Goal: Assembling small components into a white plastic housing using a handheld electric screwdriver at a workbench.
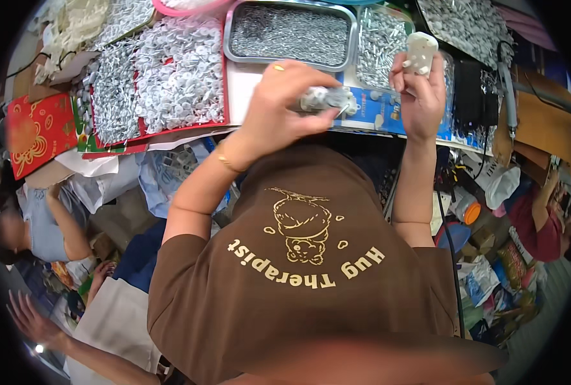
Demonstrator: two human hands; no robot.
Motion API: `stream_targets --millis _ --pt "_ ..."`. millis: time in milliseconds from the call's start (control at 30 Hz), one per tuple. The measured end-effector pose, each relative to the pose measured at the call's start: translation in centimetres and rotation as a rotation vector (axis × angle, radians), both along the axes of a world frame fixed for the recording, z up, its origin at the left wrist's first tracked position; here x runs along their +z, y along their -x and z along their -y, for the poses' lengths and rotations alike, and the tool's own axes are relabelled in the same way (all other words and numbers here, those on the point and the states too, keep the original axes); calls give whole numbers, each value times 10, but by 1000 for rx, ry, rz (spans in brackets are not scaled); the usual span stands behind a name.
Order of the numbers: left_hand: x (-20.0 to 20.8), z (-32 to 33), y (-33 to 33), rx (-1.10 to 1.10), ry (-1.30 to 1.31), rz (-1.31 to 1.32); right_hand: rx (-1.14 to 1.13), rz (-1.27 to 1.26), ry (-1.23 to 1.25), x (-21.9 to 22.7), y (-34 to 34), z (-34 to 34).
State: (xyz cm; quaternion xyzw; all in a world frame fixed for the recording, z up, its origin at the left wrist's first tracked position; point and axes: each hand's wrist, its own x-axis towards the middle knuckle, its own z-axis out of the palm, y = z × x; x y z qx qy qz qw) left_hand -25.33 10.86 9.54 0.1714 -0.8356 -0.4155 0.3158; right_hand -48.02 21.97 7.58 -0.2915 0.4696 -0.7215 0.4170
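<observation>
Over the front of the worktable, my left hand (282, 109) is closed around a small white and grey piece (327, 99), partly hidden by the fingers; its kind is unclear. My right hand (422, 102), farther right and raised, grips a rounded white plastic piece (421, 52) with small knobs by its lower end. Beneath and between the hands lies a blue printed sheet (369, 109) with a few small white parts on it. Just beyond my left hand stands a metal tray (227, 38) full of tiny silver pins.
Left of my hands, a red tray (225, 96) holds white plastic discs (179, 70) and silver screws (114, 93). More metal parts fill a clear box (380, 48). A grey electric screwdriver (509, 96) hangs at the right. Other people (73, 218) sit at both sides.
</observation>
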Motion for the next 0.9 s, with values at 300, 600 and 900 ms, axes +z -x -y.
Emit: stream_targets --millis 300,600,900 --pt "-45 -16 22 53 134 152 61 -419 -334 -9 -34 -17" --pt "-47 -17 21 52 86 206 10 -904 -277 -9 -43 -14" --pt "-45 -18 18 64 139 235 -25 -814 -292 -4 -50 -12"
